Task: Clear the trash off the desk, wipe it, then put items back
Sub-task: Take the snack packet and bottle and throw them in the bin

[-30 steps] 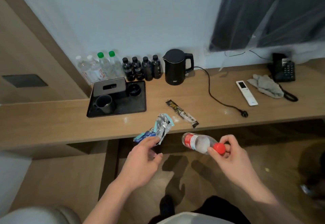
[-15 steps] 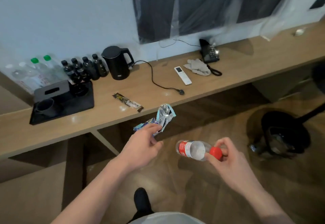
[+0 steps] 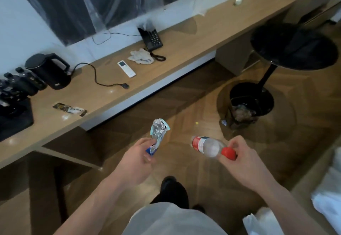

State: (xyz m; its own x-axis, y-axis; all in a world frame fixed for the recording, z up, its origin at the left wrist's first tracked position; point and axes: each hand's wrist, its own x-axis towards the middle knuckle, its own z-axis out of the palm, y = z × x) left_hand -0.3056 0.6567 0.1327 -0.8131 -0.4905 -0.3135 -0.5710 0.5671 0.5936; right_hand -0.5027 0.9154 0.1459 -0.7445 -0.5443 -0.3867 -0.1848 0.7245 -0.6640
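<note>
Your left hand (image 3: 137, 156) is closed around the lower end of a crumpled foil wrapper (image 3: 158, 133), which stands up out of your grip, and your right hand (image 3: 241, 158) pinches a plastic bottle (image 3: 208, 146) by its red cap, the bottle lying nearly level with its base toward the wrapper (both are held over the floor, off the surface). Beyond your right hand a black trash bin (image 3: 243, 105) with rubbish inside sits on the floor beside the foot of a black stool (image 3: 293, 50). On the surface (image 3: 184, 48), a snack packet (image 3: 70, 109) lies near the front edge, a black tray (image 3: 14, 122) at the left end, and further back a kettle (image 3: 48, 73), a white remote (image 3: 126, 69), a rag (image 3: 141, 57) and a black phone (image 3: 152, 39) against the wall.
</note>
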